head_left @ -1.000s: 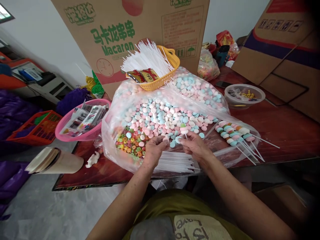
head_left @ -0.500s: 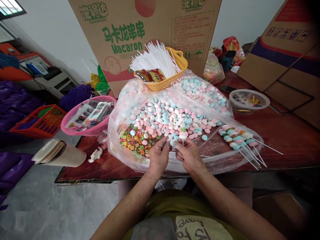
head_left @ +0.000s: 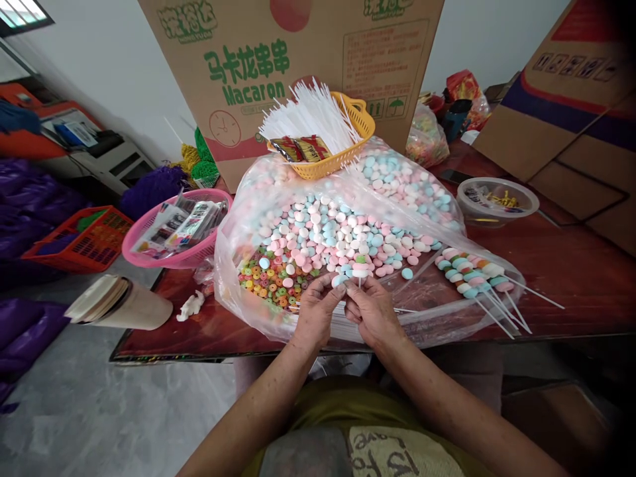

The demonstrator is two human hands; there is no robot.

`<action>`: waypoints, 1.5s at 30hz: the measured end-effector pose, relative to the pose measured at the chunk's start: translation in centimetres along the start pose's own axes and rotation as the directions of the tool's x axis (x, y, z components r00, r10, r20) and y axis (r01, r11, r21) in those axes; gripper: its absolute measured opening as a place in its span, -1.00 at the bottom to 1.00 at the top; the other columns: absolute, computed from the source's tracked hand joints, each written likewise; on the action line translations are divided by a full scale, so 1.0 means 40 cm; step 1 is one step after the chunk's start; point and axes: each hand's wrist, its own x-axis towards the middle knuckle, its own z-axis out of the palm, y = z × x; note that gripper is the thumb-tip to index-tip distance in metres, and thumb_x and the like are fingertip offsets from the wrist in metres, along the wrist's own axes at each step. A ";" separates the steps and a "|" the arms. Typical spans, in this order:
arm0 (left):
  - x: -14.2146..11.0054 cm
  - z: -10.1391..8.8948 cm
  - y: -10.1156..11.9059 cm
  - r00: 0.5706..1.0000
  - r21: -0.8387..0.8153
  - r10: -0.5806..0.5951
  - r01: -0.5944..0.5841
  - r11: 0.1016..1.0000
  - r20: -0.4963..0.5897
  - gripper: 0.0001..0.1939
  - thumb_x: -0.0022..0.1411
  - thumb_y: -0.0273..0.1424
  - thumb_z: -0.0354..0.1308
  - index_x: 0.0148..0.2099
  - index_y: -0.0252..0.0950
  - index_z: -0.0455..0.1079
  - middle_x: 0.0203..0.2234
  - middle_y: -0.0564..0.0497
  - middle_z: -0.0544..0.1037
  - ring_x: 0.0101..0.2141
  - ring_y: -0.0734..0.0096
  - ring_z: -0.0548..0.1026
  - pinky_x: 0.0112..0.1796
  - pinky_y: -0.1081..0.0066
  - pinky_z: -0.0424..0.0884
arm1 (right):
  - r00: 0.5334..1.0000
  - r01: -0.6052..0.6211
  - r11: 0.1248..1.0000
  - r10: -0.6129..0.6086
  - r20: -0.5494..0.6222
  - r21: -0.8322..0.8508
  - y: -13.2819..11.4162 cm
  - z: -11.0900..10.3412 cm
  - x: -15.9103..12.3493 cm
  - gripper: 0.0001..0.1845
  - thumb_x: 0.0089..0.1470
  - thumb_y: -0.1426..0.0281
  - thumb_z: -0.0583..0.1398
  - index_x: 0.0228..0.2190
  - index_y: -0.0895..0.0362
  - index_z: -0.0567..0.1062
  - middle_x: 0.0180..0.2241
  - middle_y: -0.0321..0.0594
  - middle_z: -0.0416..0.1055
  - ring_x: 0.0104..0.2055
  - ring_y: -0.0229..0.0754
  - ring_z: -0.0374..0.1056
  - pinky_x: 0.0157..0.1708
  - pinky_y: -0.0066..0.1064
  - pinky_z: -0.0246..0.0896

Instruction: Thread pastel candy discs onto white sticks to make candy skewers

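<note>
My right hand (head_left: 371,310) pinches a thin white stick with a few candy discs (head_left: 360,267) threaded on its top end. My left hand (head_left: 315,309) pinches a pale blue candy disc (head_left: 338,281) right beside that stick. Both hands hover over the near edge of a big clear plastic bag (head_left: 233,291) heaped with pink, white and blue candy discs (head_left: 332,232) and small coloured rings (head_left: 265,281). A bundle of loose white sticks (head_left: 342,311) lies under my hands. Several finished candy skewers (head_left: 472,275) lie to the right.
A yellow basket of white sticks (head_left: 358,129) sits on the bag's far side before a "Macaron" carton (head_left: 298,40). A pink basket (head_left: 149,248) is left, a clear tub (head_left: 497,199) and flat cartons (head_left: 571,112) right. The red table's edge (head_left: 163,348) is near me.
My left hand picked a blue disc from the pile and brought it up to the stick in my right hand. The stick rose slightly toward me.
</note>
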 end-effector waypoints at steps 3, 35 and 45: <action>0.011 -0.010 0.011 1.000 -0.016 0.012 -0.013 1.000 -0.017 -0.70 -0.13 -0.37 0.35 -0.29 -0.32 0.43 -0.41 0.04 0.55 -0.36 0.43 0.50 -0.18 0.32 0.41 | 0.995 0.040 0.974 -0.019 0.095 -0.222 -0.030 -0.035 -0.035 -0.73 -0.04 0.19 0.18 -0.53 0.10 0.26 -0.73 -0.53 -0.03 -0.73 -0.46 -0.16 -0.73 -0.55 -0.24; -0.003 -0.012 -0.055 0.944 0.609 0.307 -0.173 0.774 -0.122 -0.74 -0.06 -0.54 0.08 -0.28 -0.29 0.49 -0.41 0.03 0.59 -0.37 0.40 0.52 -0.27 0.41 0.44 | 0.966 0.257 -0.150 0.020 0.257 -0.955 -0.009 -0.100 -0.113 -0.80 0.09 0.50 -0.06 -0.37 0.16 0.35 -0.52 -0.15 0.40 -0.50 -0.20 0.27 -0.53 -0.41 -0.18; -0.015 0.005 -0.025 0.999 0.171 0.034 -0.031 0.985 -0.014 -0.66 0.00 -0.32 0.22 -0.12 -0.20 0.40 -0.21 0.01 0.52 -0.21 0.38 0.47 -0.17 0.39 0.36 | 0.980 0.113 0.574 0.073 0.188 -0.811 0.003 -0.155 -0.077 -0.68 0.05 0.20 0.03 -0.62 0.11 0.26 -0.71 -0.41 0.06 -0.64 -0.34 0.00 -0.60 -0.49 -0.09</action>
